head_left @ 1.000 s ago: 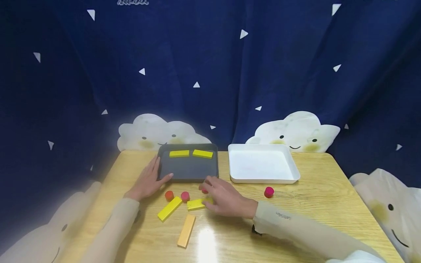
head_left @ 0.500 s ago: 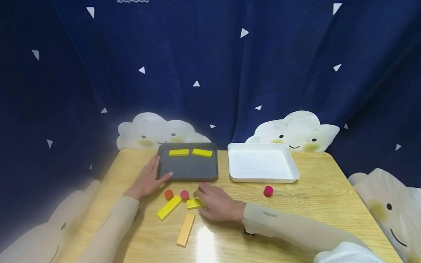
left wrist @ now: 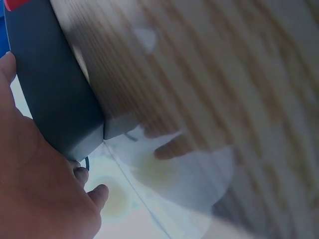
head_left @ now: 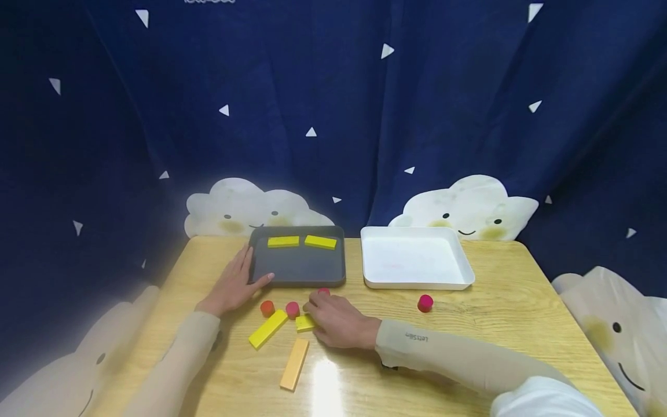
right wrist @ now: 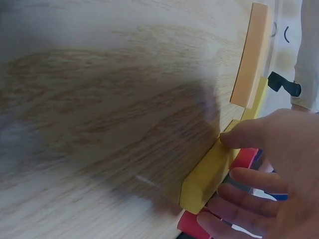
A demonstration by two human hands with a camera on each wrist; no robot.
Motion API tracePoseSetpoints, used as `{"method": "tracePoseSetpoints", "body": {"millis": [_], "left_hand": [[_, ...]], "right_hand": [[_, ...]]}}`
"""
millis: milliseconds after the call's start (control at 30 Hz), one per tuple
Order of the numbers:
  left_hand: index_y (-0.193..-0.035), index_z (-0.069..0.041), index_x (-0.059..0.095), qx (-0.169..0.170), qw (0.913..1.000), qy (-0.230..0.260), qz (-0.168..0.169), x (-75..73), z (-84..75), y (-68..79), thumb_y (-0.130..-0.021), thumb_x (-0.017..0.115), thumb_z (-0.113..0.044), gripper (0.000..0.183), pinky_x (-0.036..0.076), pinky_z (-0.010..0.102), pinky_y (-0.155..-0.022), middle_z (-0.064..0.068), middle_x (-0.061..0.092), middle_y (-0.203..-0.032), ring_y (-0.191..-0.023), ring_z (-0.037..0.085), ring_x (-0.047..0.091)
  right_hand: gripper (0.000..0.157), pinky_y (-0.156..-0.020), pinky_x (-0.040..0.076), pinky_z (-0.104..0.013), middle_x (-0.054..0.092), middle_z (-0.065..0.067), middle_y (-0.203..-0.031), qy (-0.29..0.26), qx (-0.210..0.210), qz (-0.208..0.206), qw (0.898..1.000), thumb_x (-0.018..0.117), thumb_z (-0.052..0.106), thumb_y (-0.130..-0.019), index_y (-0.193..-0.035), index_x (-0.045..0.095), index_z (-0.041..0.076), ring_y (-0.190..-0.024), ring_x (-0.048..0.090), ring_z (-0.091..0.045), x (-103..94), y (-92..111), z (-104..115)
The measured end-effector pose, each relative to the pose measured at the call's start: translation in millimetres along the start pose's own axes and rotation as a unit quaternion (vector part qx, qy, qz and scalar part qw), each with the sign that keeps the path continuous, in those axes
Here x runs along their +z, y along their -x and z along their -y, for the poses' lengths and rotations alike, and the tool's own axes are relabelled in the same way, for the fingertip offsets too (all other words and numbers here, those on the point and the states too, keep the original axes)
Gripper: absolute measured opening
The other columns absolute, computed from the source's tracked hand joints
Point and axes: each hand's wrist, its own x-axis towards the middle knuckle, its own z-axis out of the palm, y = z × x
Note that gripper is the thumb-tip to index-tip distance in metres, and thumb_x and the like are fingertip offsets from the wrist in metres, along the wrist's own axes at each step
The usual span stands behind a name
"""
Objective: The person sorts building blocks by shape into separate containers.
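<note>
My left hand [head_left: 233,285] rests at the near left corner of a dark grey tray [head_left: 297,272], fingers along its left side and thumb at its front. The tray's wall [left wrist: 55,84] fills the left of the left wrist view. My right hand [head_left: 339,321] pinches a yellow block [right wrist: 207,172] lying on the table, thumb on one long side and fingertips on the other. In the head view this hand covers part of that block. Beyond its knuckles shows a pink-red cylinder [head_left: 324,291], partly hidden. Left of the block stand a pink cylinder [head_left: 293,310] and an orange-red cylinder [head_left: 267,308].
Two yellow blocks [head_left: 283,241] lie along the grey tray's back. A white tray [head_left: 417,285] stands to its right, with a crimson cylinder [head_left: 425,303] in front. Another yellow block [head_left: 268,329] and a light orange block [head_left: 294,364] lie on the table [head_left: 500,347] nearer me.
My right hand has shifted left and slightly nearer along the yellow block, uncovering more of the red cylinder behind it. My left hand has stayed at the grey tray.
</note>
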Motion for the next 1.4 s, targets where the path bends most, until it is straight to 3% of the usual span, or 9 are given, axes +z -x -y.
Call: {"method": "tracePoseSetpoints", "body": {"millis": [233, 500, 933, 1400], "left_hand": [[-0.170, 0.004, 0.007, 0.002, 1.0000, 0.001, -0.002, -3.4, -5.2, 1.0, -0.101, 0.048, -0.077, 0.113, 0.012, 0.065, -0.131, 0.028, 0.004, -0.177, -0.163, 0.049, 0.010], [-0.170, 0.002, 0.007, 0.000, 1.0000, -0.004, -0.004, -3.4, -6.2, 2.0, -0.101, 0.046, -0.078, 0.113, 0.012, 0.062, -0.132, 0.026, 0.004, -0.178, -0.163, 0.047, 0.010], [-0.169, 0.005, 0.009, 0.009, 0.9999, 0.001, -0.007, -2.9, -3.2, 2.2, -0.102, 0.049, -0.075, 0.112, 0.013, 0.065, -0.131, 0.029, 0.005, -0.177, -0.162, 0.050, 0.011], [-0.170, 0.004, 0.007, -0.002, 1.0000, -0.002, 0.000, -2.4, -4.2, 3.1, -0.102, 0.048, -0.076, 0.112, 0.013, 0.065, -0.131, 0.028, 0.004, -0.177, -0.162, 0.049, 0.011]], "right_hand": [[0.023, -0.066, 0.049, -0.023, 0.054, 0.001, -0.103, 0.030, -0.006, 0.002, 1.000, 0.071, 0.018, -0.099, -0.120, 0.067, 0.012, -0.085, 0.051, -0.012, 2.6, -1, 1], [0.015, -0.063, 0.045, -0.021, 0.052, 0.002, -0.099, 0.018, -0.011, 0.010, 1.000, 0.069, 0.017, -0.101, -0.115, 0.067, 0.012, -0.083, 0.048, -0.011, 0.7, 1, 3], [0.018, -0.067, 0.052, -0.024, 0.055, 0.002, -0.100, 0.026, -0.014, 0.011, 0.999, 0.074, 0.017, -0.096, -0.112, 0.065, 0.013, -0.084, 0.052, -0.009, -0.5, 10, 6], [0.032, -0.061, 0.039, -0.019, 0.055, 0.003, -0.101, 0.043, -0.025, -0.014, 0.999, 0.081, 0.016, -0.085, -0.110, 0.062, 0.014, -0.083, 0.051, -0.010, -2.6, 23, 6]]}}
